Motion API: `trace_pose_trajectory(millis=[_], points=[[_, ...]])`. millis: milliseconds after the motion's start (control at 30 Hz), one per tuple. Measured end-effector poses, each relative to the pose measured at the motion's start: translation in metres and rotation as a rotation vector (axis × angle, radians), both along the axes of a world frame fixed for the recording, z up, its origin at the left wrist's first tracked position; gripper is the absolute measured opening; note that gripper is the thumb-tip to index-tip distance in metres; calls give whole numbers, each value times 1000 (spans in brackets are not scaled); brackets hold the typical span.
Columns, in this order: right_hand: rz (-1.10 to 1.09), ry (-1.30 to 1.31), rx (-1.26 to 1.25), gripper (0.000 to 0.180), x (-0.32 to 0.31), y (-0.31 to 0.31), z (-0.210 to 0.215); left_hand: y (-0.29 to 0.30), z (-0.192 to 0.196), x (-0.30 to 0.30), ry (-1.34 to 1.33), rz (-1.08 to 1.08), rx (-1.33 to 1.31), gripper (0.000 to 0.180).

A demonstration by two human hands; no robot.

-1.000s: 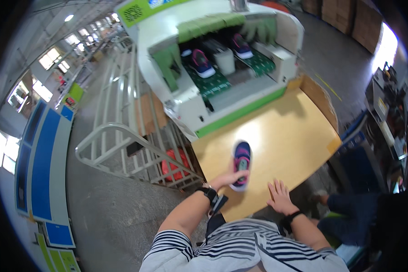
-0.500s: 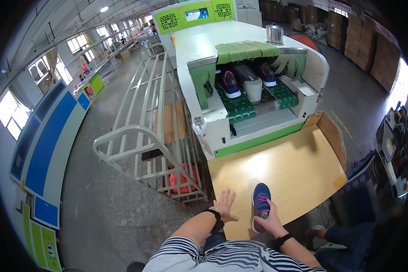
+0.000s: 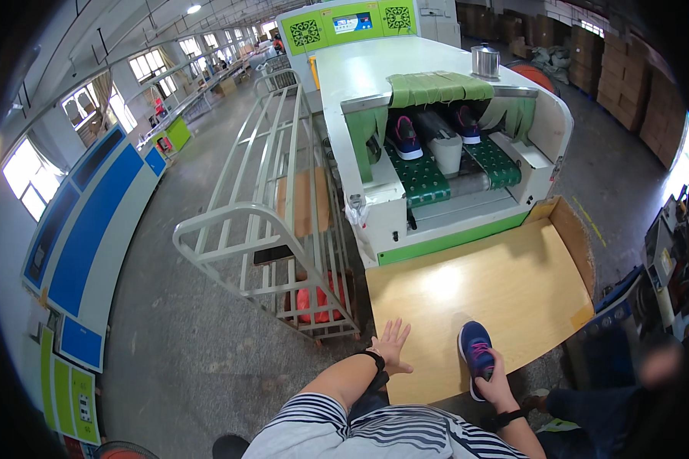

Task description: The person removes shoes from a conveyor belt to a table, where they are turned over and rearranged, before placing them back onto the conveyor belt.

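A dark blue sneaker [image 3: 475,340] with pink laces and a white sole is gripped at its heel end by my right hand [image 3: 499,382]. It is over the near part of a light wooden board [image 3: 429,298], toe pointing away from me; whether it touches the board I cannot tell. My left hand [image 3: 391,346] is spread out at the board's left edge, fingers apart and holding nothing. Beyond the board, two similar sneakers, a left one [image 3: 406,139] and a right one [image 3: 467,126], sit on the green belts [image 3: 419,183] in the machine's mouth.
The white machine [image 3: 375,61] has green cloth flaps [image 3: 440,89] over its opening and a metal pot [image 3: 484,61] on top. A pale metal rack [image 3: 237,210] stands left. Close by on the right is another person's leg [image 3: 597,409]; cartons [image 3: 620,80] are stacked far right.
My right hand has moved right with the sneaker, away from my left hand, which stays spread. The whole view has shifted slightly, and the sneakers in the machine sit a little deeper under the flaps.
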State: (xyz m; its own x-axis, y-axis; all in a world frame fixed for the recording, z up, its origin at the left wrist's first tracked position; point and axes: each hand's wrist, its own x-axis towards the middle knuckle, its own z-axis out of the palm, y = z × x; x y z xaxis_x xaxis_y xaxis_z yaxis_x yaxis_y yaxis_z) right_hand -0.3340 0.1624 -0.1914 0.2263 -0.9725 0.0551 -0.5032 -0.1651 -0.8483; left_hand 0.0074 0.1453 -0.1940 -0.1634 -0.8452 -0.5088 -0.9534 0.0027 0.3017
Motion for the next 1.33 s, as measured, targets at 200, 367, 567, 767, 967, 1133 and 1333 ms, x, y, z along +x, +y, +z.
trace_pose_trajectory(millis=[200,367,567,767,967,1133,1333], points=[[-153,1,147,86,11,8,20,2,-3,3,4,12,-4,132],[-244,127,233,82,23,10,46,-1,8,3,0,2,18,127],[-322,212,209,78,29,12,40,-4,8,4,7,-2,16,128],[-332,184,172,75,30,17,41,3,3,5,-3,5,13,127],[-364,180,140,73,19,23,24,5,-10,-2,-32,-64,6,133],[-302,334,21,57,27,5,36,-3,-26,12,-65,-30,14,136],[-326,306,36,62,22,9,43,-8,-40,17,262,238,-191,108]])
